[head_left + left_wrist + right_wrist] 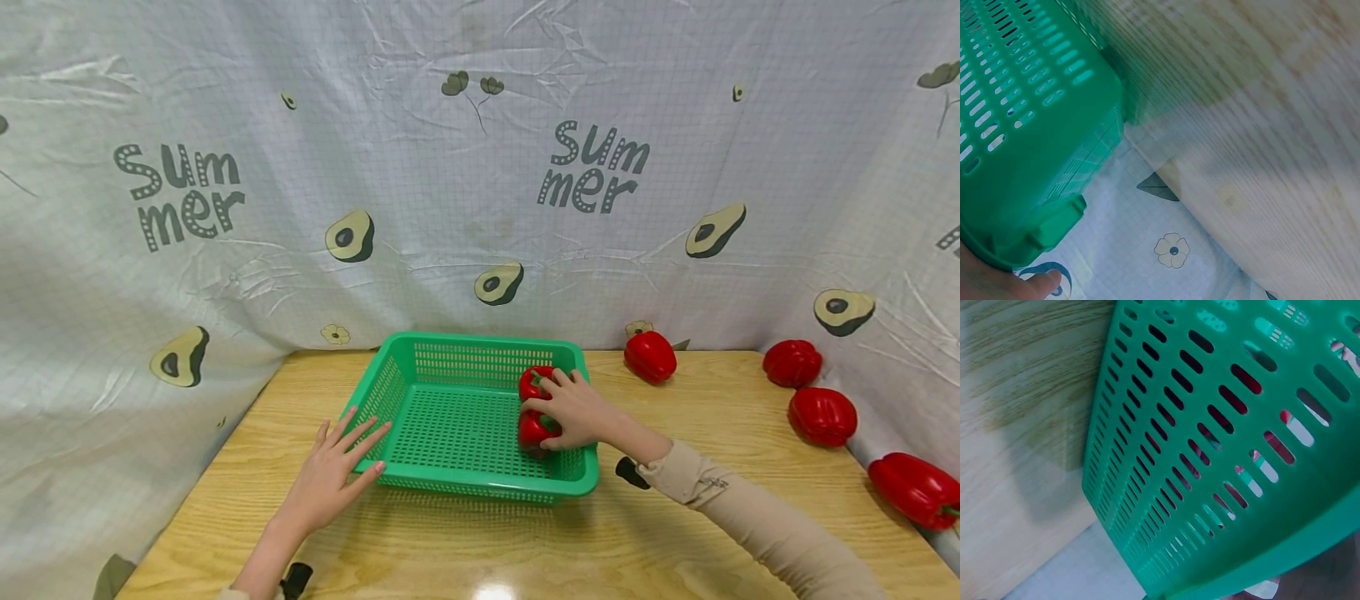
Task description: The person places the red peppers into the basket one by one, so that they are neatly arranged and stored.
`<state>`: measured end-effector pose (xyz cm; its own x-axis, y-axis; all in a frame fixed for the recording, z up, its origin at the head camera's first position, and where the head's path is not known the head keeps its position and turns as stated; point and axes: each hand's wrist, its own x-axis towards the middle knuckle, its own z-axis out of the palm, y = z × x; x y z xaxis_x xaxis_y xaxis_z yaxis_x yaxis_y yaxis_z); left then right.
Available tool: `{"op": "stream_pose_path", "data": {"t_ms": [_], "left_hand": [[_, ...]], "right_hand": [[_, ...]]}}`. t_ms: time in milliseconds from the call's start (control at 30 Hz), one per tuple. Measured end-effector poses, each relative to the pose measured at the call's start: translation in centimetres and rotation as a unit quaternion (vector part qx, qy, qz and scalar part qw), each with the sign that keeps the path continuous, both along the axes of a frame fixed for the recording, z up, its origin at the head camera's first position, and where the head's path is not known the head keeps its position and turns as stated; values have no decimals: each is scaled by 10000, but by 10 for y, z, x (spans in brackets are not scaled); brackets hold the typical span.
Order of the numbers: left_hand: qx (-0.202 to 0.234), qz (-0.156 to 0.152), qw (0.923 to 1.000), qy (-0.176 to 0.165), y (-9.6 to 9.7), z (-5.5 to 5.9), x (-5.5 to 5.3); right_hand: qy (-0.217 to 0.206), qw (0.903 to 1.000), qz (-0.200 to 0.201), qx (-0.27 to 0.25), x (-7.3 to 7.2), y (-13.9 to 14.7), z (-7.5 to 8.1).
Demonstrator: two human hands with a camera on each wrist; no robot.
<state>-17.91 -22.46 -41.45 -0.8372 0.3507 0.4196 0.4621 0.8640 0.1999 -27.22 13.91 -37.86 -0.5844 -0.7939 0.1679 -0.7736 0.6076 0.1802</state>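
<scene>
A green perforated plastic basket (480,479) sits on the wooden table. Inside it, along the right wall, are two red bell peppers: a rear one (528,385) and a front one (531,435). My right hand (581,410) reaches over the right rim, thumb and fingers curled about the front pepper, partly covering both. At the basket's left rim lies my left hand (326,479), fingers spread and holding nothing. In the left wrist view, part of that hand (991,280) shows by the basket's corner. The right wrist view has the slotted basket wall (1210,444), with red showing through the slots.
To the right of the basket, one red bell pepper (650,357) lies near the table's back edge. More lie along the right edge: one at the back (792,363), another (822,417), and one nearer (913,490). A printed cloth (450,208) hangs behind the table (247,492).
</scene>
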Motion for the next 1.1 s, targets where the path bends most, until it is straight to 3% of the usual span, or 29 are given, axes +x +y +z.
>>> {"op": "stream_pose_path", "data": {"t_ms": [467, 667, 1100], "left_hand": [[-8, 5, 10000, 5, -1, -2, -1], [-5, 6, 10000, -10, -1, -2, -1], [3, 2, 10000, -31, -1, -2, -2]], "right_hand": [[143, 9999, 2, 96, 4, 4, 5], [-20, 10000, 47, -64, 4, 6, 6], [236, 9976, 40, -657, -1, 23, 0]]}}
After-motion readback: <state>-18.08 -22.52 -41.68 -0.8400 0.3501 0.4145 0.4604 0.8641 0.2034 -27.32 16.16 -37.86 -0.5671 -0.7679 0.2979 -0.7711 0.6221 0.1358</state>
